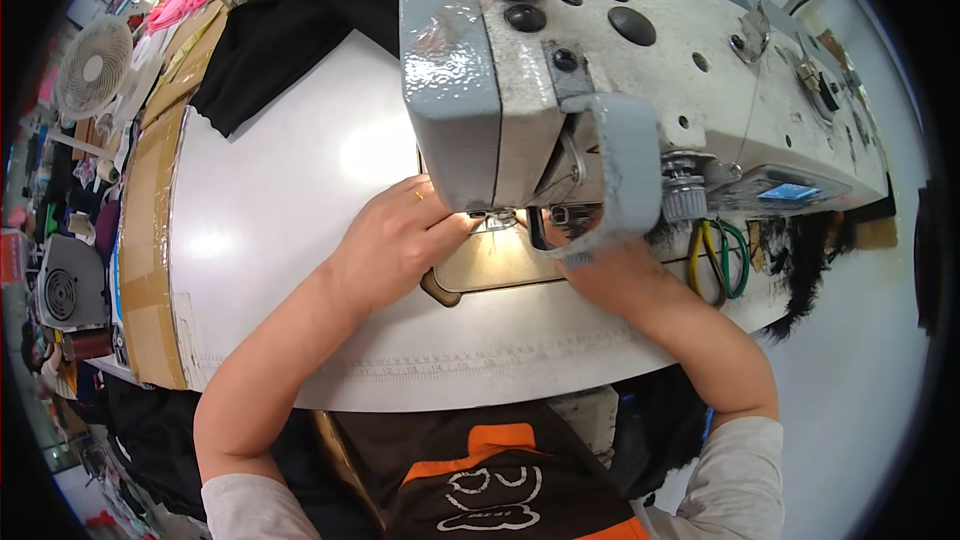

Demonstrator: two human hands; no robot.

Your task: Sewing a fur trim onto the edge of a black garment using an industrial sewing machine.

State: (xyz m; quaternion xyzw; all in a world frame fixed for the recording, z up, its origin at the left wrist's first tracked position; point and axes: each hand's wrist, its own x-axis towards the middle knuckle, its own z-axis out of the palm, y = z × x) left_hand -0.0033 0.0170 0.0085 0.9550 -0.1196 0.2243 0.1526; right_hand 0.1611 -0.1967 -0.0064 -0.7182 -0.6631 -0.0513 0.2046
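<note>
At the left of the sewing machine's [450,80] presser foot [497,221] is my left hand [395,240], with a ring on one finger. Its fingers are bent and pressed together at the needle area. Whatever they pinch is too small or hidden to make out. My right hand [612,278] reaches in from the other side, its fingers mostly hidden behind the grey guard [632,165]. A lamp lights the metal needle plate [500,265] between both hands. Black cloth [290,35] lies on the far left of the white table [290,180].
Yellow- and green-handled scissors [735,260] lie right of my right hand, near black fluffy scraps [800,265]. Brown-taped cardboard [150,270] edges the table's left side. Further left stand a white fan [93,67] and a grey boxy appliance [72,282].
</note>
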